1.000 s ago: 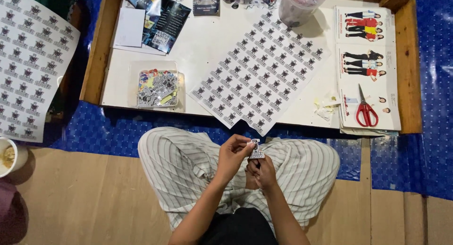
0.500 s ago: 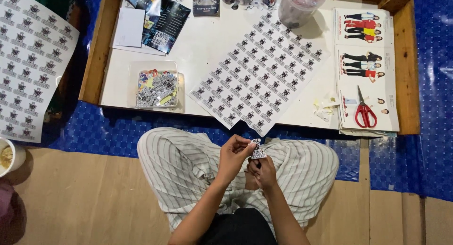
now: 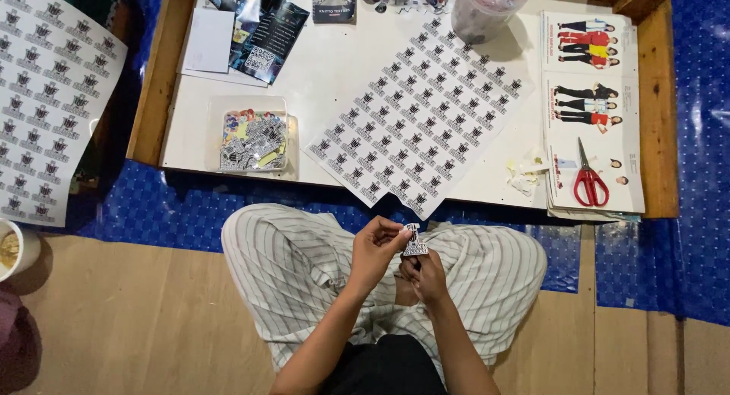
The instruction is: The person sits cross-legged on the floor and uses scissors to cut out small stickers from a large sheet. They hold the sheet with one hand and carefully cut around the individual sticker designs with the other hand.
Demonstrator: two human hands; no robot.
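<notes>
Light falls brightest on the white bench [image 3: 334, 76], which looks nearly washed out in the middle, while the left edge sinks into deep shadow. The blue sheet [image 3: 703, 136] glints with small specks of glare. Below the bench's near rim lies a dark shadow band. The picture is fairly sharp (the small cut-out sticker [image 3: 415, 241] is soft, its print unreadable), with corners dimming.

A sticker sheet [image 3: 417, 129] is laid on the low table [image 3: 327, 76], a tray [image 3: 255, 133] to its left and scissors [image 3: 589, 178] to its right (on printed sheets [image 3: 589, 91]).
</notes>
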